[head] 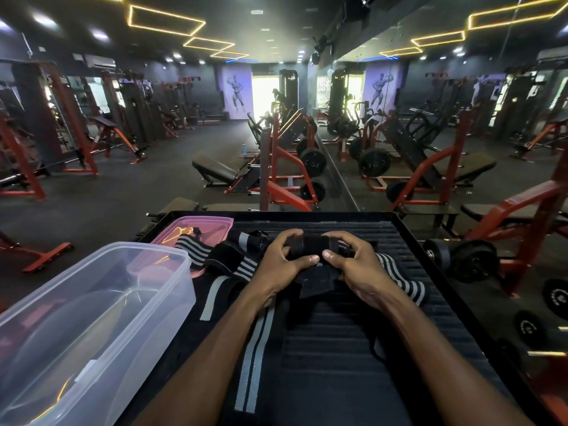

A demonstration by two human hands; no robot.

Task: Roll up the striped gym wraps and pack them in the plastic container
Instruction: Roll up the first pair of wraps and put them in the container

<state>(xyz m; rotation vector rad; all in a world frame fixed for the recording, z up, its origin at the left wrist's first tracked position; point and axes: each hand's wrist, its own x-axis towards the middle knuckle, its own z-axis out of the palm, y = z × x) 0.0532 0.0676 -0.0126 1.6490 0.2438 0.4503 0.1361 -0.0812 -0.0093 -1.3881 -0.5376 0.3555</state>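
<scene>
Both hands, left hand [284, 256] and right hand [353, 259], grip curled tight on wrap roll [310, 245]; loose tail [255, 342] trailing below grip could slacken, unravelling it.

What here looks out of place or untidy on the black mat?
Nothing is damaged or spilled. Several striped wraps lie unrolled and overlapping on the mat; one end lies over the pink lid. The clear container holds nothing. Both hands grip one roll.
</scene>
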